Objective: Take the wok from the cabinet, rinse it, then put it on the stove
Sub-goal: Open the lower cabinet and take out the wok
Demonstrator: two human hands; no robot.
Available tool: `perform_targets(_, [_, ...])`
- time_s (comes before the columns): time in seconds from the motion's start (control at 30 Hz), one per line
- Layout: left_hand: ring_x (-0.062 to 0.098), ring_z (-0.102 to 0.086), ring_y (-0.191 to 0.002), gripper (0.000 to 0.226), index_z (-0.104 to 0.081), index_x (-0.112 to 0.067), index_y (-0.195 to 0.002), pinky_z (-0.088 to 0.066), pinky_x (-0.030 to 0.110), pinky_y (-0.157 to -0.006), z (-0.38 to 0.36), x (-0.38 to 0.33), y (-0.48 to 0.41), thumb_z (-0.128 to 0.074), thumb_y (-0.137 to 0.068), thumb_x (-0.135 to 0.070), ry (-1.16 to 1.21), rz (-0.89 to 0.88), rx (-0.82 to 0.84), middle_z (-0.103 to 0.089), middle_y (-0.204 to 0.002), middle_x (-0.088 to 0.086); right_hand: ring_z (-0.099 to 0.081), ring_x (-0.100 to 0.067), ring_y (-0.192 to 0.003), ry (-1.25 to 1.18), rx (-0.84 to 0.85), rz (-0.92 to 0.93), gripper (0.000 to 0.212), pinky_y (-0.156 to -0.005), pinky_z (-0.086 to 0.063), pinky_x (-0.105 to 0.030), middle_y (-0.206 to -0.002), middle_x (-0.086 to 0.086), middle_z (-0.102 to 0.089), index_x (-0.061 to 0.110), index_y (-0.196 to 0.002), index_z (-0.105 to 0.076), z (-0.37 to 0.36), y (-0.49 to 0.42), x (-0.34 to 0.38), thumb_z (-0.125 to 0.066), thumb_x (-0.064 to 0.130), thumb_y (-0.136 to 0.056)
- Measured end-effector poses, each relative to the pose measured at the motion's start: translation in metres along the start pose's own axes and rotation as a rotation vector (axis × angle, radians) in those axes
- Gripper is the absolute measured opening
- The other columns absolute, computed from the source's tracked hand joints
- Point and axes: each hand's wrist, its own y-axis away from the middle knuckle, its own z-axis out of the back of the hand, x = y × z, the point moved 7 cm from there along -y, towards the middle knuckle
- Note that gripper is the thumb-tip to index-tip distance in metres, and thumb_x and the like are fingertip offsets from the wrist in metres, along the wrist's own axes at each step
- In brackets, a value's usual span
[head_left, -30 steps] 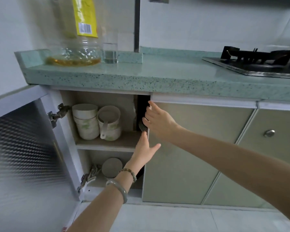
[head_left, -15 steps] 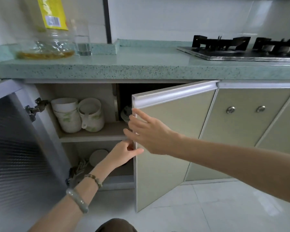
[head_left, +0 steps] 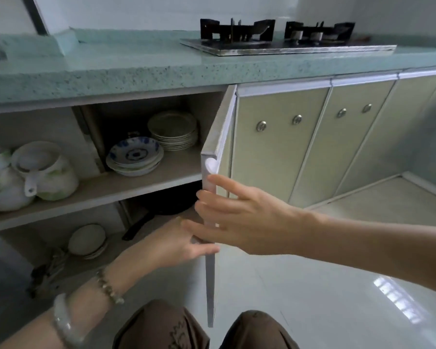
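**A:** Head camera first. Where's the wok?

**B:** The wok (head_left: 170, 206) is on the lower shelf of the open cabinet (head_left: 136, 187). It's dark, and its long handle (head_left: 136, 229) points out toward the front left. Neither hand touches it.

**A:** And the hands?

**B:** The right hand (head_left: 239, 219) has its fingers straight and spread, with the tips on the free edge of the cabinet door (head_left: 218, 137) (which stands swung out, nearly edge-on to the camera). The left hand (head_left: 171, 244) is lower on that same edge. Its fingers are loosely extended and it grips nothing. It's in front of the lower shelf, just right of the wok's handle.

**A:** Anything else in there?

**B:** The upper shelf holds a stack of plates (head_left: 173, 129), with blue-patterned bowls (head_left: 134, 156) in front of it and white mugs (head_left: 45, 170) farther left. Small plates (head_left: 87, 240) lean on the lower shelf, left of the handle. The stove (head_left: 287, 40) sits on the green countertop (head_left: 136, 71), above and to the right. The left wrist wears a bead bracelet (head_left: 108, 285) and a pale bangle (head_left: 63, 321).
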Motion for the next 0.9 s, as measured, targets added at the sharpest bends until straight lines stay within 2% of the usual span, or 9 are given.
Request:
perform_targets(0.07, [-0.005, -0.061, -0.089, 0.025, -0.068, -0.036, -0.092, -0.050, 0.025, -0.083, -0.013, -0.026, -0.012, -0.061, -0.079, -0.056, -0.021, -0.072, 0.016, -0.068, -0.093, -0.023, -0.048, -0.028, -0.119, -0.010, 0.011, -0.039, 0.046, -0.114, -0.018, -0.049, -0.111, -0.006, -0.058, 0.019, -0.130, -0.045, 0.001, 0.029, -0.005, -0.047, 0.017, -0.084])
perform_targets(0.17, [0.002, -0.064, -0.078, 0.031, -0.066, -0.028, -0.084, -0.052, 0.031, -0.074, -0.038, -0.062, -0.035, -0.056, -0.081, -0.057, -0.006, -0.189, 0.012, -0.069, -0.082, -0.011, -0.048, -0.027, -0.118, -0.025, 0.058, -0.111, 0.050, -0.114, -0.017, -0.048, -0.113, -0.005, -0.060, 0.020, -0.132, -0.046, -0.001, 0.072, -0.013, -0.057, 0.020, -0.083])
perform_targets(0.23, [0.002, -0.062, -0.073, 0.036, -0.064, -0.027, -0.087, -0.051, 0.029, -0.068, -0.054, -0.082, -0.050, -0.050, -0.083, -0.060, -0.042, -0.246, -0.020, -0.067, -0.077, -0.011, -0.044, -0.028, -0.121, -0.036, 0.110, -0.156, 0.054, -0.115, -0.014, -0.049, -0.117, -0.006, -0.060, 0.020, -0.134, -0.045, -0.005, 0.098, -0.018, -0.059, 0.019, -0.082])
perform_targets(0.3, [0.002, -0.060, -0.070, 0.035, -0.061, -0.028, -0.086, -0.044, 0.021, -0.064, -0.066, -0.101, -0.063, -0.047, -0.086, -0.059, -0.069, -0.283, -0.074, -0.064, -0.075, -0.012, -0.039, -0.029, -0.124, -0.040, 0.174, -0.193, 0.057, -0.115, -0.014, -0.049, -0.122, -0.008, -0.059, 0.020, -0.136, -0.044, -0.013, 0.122, -0.023, -0.060, 0.018, -0.081])
perform_targets(0.37, [0.005, -0.060, -0.071, 0.033, -0.059, -0.027, -0.085, -0.038, 0.021, -0.070, -0.072, -0.118, -0.075, -0.047, -0.087, -0.057, -0.115, -0.308, -0.151, -0.063, -0.073, -0.012, -0.036, -0.029, -0.128, -0.022, 0.233, -0.222, 0.060, -0.114, -0.017, -0.050, -0.127, -0.009, -0.056, 0.022, -0.137, -0.045, -0.021, 0.143, -0.027, -0.062, 0.019, -0.080])
perform_targets(0.47, [0.012, -0.064, -0.074, 0.035, -0.060, -0.027, -0.086, -0.047, 0.029, -0.081, -0.078, -0.134, -0.093, -0.046, -0.086, -0.059, -0.172, -0.310, -0.232, -0.066, -0.072, -0.009, -0.036, -0.030, -0.131, 0.000, 0.285, -0.266, 0.061, -0.111, -0.023, -0.051, -0.132, -0.010, -0.052, 0.025, -0.137, -0.045, -0.029, 0.167, -0.033, -0.061, 0.020, -0.079])
perform_targets(0.63, [0.013, -0.066, -0.075, 0.029, -0.055, -0.028, -0.082, -0.051, 0.032, -0.082, -0.087, -0.152, -0.111, -0.049, -0.087, -0.056, -0.115, -0.281, -0.249, -0.060, -0.070, -0.011, -0.043, -0.031, -0.132, 0.039, 0.379, -0.294, 0.056, -0.109, -0.028, -0.052, -0.134, -0.010, -0.054, 0.028, -0.137, -0.045, -0.043, 0.190, -0.041, -0.054, 0.020, -0.083])
perform_targets(0.8, [0.020, -0.066, -0.085, 0.038, -0.059, -0.021, -0.096, -0.048, 0.033, -0.080, -0.098, -0.163, -0.127, -0.046, -0.089, -0.056, -0.151, -0.216, -0.274, -0.070, -0.087, -0.002, -0.038, -0.032, -0.136, 0.046, 0.508, -0.297, 0.049, -0.111, -0.021, -0.055, -0.140, -0.012, -0.049, 0.024, -0.130, -0.052, -0.051, 0.207, -0.046, -0.054, 0.021, -0.082])
perform_targets(0.9, [0.027, -0.064, -0.096, 0.040, -0.057, -0.016, -0.105, -0.044, 0.034, -0.081, -0.101, -0.170, -0.131, -0.042, -0.092, -0.050, -0.197, -0.178, -0.249, -0.070, -0.100, 0.005, -0.035, -0.032, -0.137, 0.025, 0.562, -0.333, 0.044, -0.111, -0.020, -0.058, -0.142, -0.013, -0.047, 0.019, -0.124, -0.057, -0.052, 0.211, -0.048, -0.044, 0.018, -0.082])
